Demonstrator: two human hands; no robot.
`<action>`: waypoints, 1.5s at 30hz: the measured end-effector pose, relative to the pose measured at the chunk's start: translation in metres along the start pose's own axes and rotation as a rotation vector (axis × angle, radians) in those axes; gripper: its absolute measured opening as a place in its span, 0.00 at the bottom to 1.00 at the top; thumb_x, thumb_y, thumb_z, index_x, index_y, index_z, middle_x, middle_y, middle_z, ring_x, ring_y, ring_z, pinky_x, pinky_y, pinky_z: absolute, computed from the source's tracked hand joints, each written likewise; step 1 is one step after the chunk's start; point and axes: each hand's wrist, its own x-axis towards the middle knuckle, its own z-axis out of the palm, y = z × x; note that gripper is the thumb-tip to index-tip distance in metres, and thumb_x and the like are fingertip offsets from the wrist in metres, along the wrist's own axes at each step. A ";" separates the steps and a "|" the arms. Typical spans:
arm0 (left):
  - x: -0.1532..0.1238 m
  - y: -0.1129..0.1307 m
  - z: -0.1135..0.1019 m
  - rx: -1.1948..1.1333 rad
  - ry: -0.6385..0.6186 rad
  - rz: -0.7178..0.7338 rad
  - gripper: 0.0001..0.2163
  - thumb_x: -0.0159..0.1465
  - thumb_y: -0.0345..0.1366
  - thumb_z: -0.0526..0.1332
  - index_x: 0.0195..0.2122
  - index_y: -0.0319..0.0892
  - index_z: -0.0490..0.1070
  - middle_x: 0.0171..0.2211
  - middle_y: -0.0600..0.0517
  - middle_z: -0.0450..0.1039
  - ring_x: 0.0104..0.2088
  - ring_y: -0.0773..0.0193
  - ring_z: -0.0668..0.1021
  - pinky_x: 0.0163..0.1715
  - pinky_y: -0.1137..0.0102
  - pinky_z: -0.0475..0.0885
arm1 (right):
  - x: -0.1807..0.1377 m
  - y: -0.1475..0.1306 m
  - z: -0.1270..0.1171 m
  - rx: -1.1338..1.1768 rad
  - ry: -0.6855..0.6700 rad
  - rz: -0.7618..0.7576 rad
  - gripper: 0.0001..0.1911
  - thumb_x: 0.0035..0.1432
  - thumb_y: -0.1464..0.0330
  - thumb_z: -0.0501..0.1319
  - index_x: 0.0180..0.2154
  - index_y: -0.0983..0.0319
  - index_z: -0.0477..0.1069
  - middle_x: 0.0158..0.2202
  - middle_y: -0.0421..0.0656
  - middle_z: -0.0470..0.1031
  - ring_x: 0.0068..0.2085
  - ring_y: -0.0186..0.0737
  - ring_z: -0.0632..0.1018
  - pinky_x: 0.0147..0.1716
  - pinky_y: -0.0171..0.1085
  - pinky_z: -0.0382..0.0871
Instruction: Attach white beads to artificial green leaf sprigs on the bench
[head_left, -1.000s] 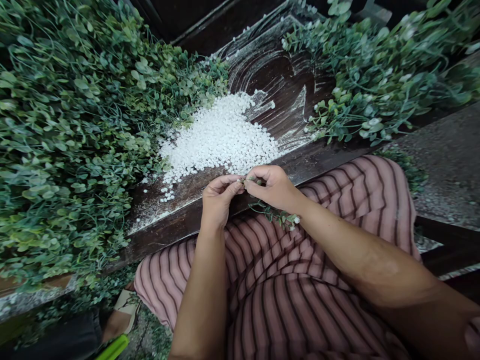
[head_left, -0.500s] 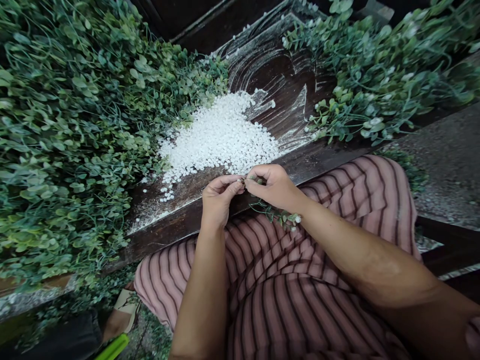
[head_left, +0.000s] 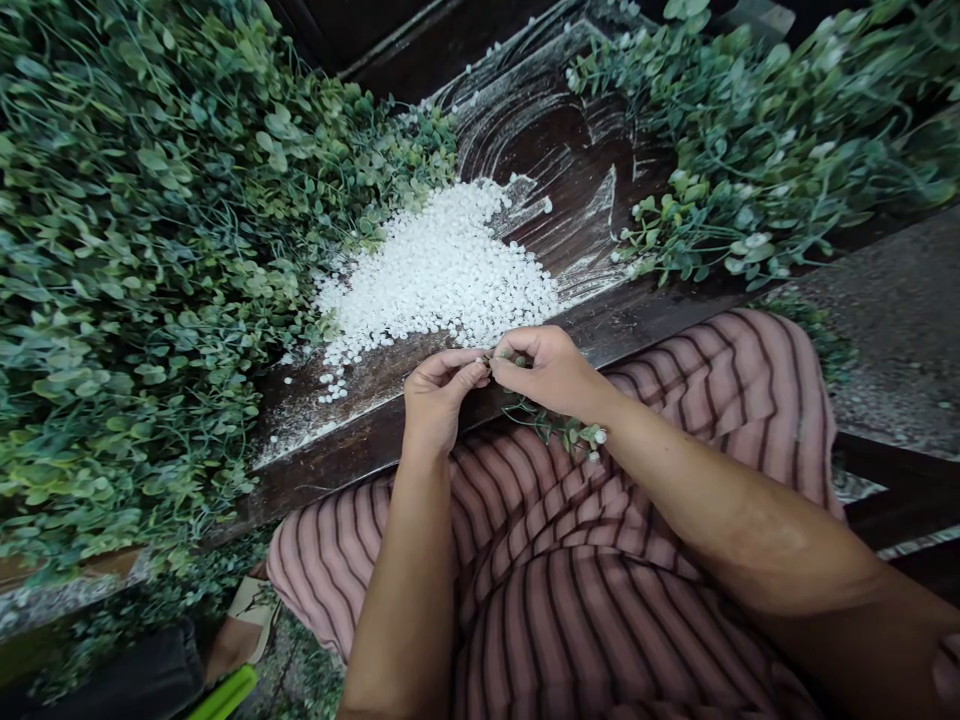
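Note:
Over the front edge of the dark wooden table, my two hands meet fingertip to fingertip. My right hand is closed on a leafy artificial sprig, whose stems hang below the palm and carry small white tips. Thumb and forefinger of my left hand pinch at the sprig's end; a small white bit shows there, too small to make out fully. Just beyond the fingers lies a heap of small white beads.
A large mass of green artificial foliage covers the left side. More sprigs with white tips lie at the right. White residue streaks the tabletop behind the beads. Striped cloth covers my lap, and a bright green object is at lower left.
Both hands stay nearly in place, still pinching at the sprig. The hanging end of the sprig has shifted very slightly to the right.

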 end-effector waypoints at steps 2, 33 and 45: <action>0.000 0.000 0.000 0.005 -0.002 0.004 0.10 0.40 0.36 0.72 0.23 0.41 0.76 0.23 0.54 0.76 0.21 0.74 0.74 0.25 0.78 0.71 | 0.000 -0.001 0.000 -0.003 -0.002 -0.001 0.10 0.47 0.69 0.56 0.17 0.64 0.62 0.17 0.35 0.55 0.23 0.28 0.58 0.21 0.30 0.51; 0.000 0.001 0.000 0.044 0.016 -0.015 0.12 0.39 0.39 0.72 0.24 0.40 0.76 0.23 0.53 0.76 0.21 0.73 0.73 0.26 0.75 0.71 | 0.001 -0.002 -0.001 0.024 -0.023 0.022 0.10 0.47 0.67 0.56 0.18 0.64 0.64 0.17 0.36 0.58 0.23 0.29 0.60 0.22 0.30 0.53; 0.000 0.003 0.002 0.011 0.020 -0.018 0.12 0.38 0.38 0.72 0.23 0.41 0.76 0.22 0.54 0.76 0.20 0.74 0.73 0.25 0.76 0.72 | 0.000 0.001 0.000 0.039 -0.004 0.000 0.10 0.48 0.67 0.57 0.19 0.65 0.66 0.18 0.36 0.60 0.24 0.29 0.61 0.23 0.30 0.55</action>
